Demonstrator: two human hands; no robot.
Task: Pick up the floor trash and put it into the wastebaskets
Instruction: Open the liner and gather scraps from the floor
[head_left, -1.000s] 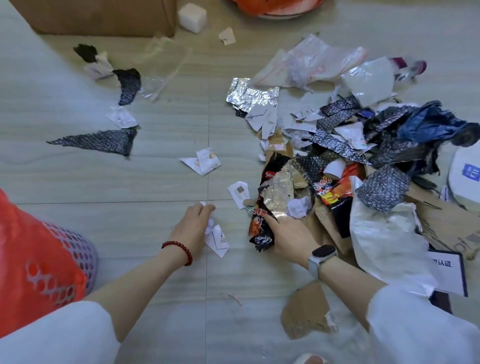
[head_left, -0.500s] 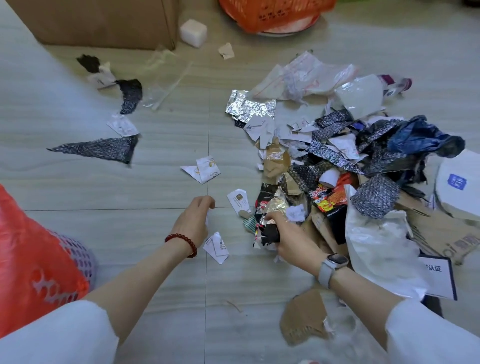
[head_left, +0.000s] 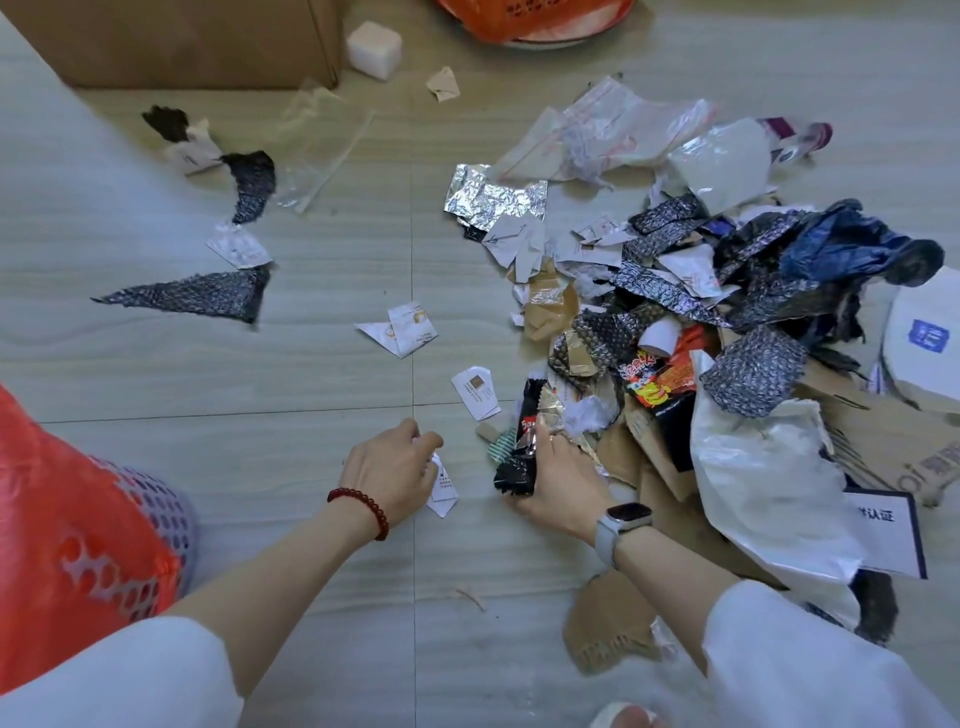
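could spill from the right hand (head_left: 558, 480), clamped on a crumpled black and gold foil snack wrapper (head_left: 524, 441) with loose scraps bunched beside it; could tear or slip from the left hand (head_left: 392, 467), curled round a folded white printed paper scrap (head_left: 444, 488) at the tile floor (head_left: 311, 364); lies well apart from the lilac perforated wastebasket with orange liner (head_left: 156, 514) at far left.

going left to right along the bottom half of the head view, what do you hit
wastebasket with orange bag → left hand on a white paper scrap → right hand holding a black snack wrapper → big white plastic bag → white card with dark border
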